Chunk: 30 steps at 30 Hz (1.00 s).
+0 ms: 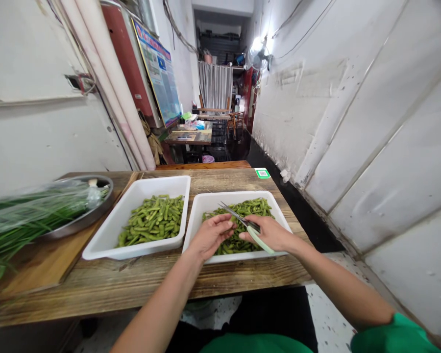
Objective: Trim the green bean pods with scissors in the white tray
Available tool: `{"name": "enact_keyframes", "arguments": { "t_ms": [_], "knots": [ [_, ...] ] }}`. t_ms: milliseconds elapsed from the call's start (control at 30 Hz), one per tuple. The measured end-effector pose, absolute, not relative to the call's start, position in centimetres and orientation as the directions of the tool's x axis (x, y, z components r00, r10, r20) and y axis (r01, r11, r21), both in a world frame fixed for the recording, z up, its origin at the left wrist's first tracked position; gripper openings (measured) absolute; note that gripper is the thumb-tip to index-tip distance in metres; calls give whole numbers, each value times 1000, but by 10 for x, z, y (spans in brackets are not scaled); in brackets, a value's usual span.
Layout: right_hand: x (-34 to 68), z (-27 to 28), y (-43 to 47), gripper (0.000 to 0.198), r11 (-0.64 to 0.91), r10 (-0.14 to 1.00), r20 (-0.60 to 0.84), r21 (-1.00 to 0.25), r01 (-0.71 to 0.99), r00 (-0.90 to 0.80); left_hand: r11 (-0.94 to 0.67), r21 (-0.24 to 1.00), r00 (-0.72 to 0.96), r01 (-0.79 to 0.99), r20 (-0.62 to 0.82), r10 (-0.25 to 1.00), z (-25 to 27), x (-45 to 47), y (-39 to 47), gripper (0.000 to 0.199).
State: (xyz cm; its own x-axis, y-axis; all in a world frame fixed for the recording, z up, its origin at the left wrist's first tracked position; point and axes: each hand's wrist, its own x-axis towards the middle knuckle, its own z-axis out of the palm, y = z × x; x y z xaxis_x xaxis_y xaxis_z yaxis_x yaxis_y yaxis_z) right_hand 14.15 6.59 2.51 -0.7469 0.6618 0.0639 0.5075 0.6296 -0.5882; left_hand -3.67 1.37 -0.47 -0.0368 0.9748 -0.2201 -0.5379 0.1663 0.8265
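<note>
Over the right white tray (279,215), my right hand (270,233) grips a pair of scissors (256,238) with pale green handles. The blades point up and to the left and look slightly apart. Just left of them, my left hand (213,234) pinches a green edamame pod (233,220) between thumb and fingertips, close to the blades. Beneath both hands lies a heap of edamame pods (259,206) inside that tray. To its left, a second white tray (106,250) holds another pile of edamame pods (156,220).
On the left, a metal bowl (112,196) and bagged green stalks (33,211) rest on a wooden board (51,274). A QR code card (262,173) lies at the wooden table's (125,289) far right corner. Beyond are a bench (206,165) and another table (189,137).
</note>
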Motion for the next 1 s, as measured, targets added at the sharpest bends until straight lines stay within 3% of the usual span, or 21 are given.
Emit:
{"name": "enact_keyframes", "arguments": {
  "t_ms": [233, 433, 800, 1000],
  "knots": [
    [142, 17, 70, 51, 677, 662, 163, -549, 490, -732, 112, 896, -117, -430, -179, 977, -11, -37, 16, 25],
    [143, 13, 72, 47, 693, 653, 141, -507, 513, -744, 80, 907, -184, -413, -170, 968, -14, -40, 17, 26],
    [149, 18, 73, 54, 751, 611, 153, -421, 508, -777, 36, 990, -180, -139, -61, 982, -19, -37, 12, 23],
    [152, 19, 72, 43, 739, 608, 94, -428, 520, -788, 33, 996, -144, -77, -44, 989, -19, -36, 10, 22]
  ]
}}
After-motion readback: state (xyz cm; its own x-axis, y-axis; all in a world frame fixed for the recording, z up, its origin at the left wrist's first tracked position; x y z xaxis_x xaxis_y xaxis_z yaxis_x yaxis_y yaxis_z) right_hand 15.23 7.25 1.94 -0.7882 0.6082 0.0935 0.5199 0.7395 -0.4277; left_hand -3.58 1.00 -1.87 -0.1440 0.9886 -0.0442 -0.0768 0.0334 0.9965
